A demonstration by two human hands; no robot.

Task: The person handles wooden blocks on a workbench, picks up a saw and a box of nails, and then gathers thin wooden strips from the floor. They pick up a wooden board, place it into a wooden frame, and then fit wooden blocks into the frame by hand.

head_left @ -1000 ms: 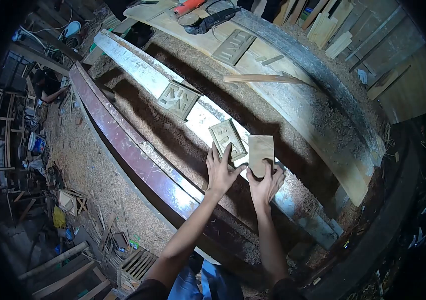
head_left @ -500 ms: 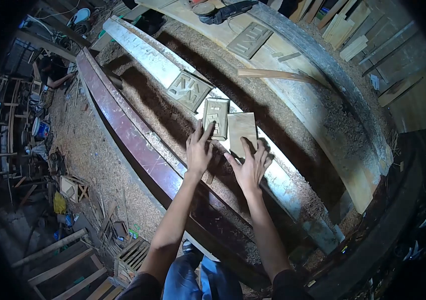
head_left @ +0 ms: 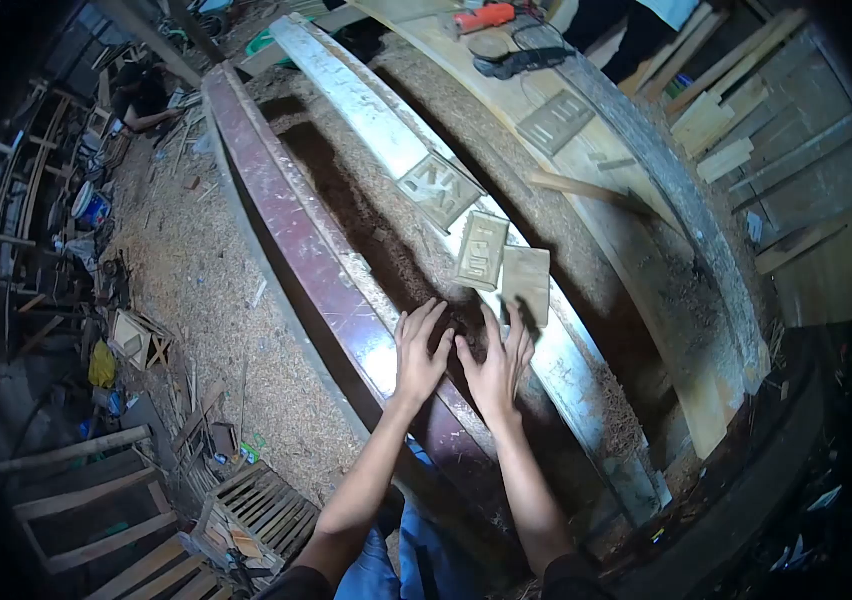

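A plain wooden panel (head_left: 527,283) lies flat on the pale rail (head_left: 376,120) of the worktop, just past the right hand (head_left: 494,368) at about one o'clock from it. Touching its left edge sits a carved panel (head_left: 481,249), and a second carved panel (head_left: 440,190) lies farther up the rail at eleven o'clock. Both hands are spread flat, fingers wide, gripping nothing — the right hand's fingertips reach close to the plain panel's near edge, while the left hand (head_left: 418,352) rests beside it over the sawdust (head_left: 366,220) between the rail and a dark red beam (head_left: 286,230). A third carved panel (head_left: 556,121) and an orange power tool (head_left: 484,17) lie on the far plank at twelve o'clock.
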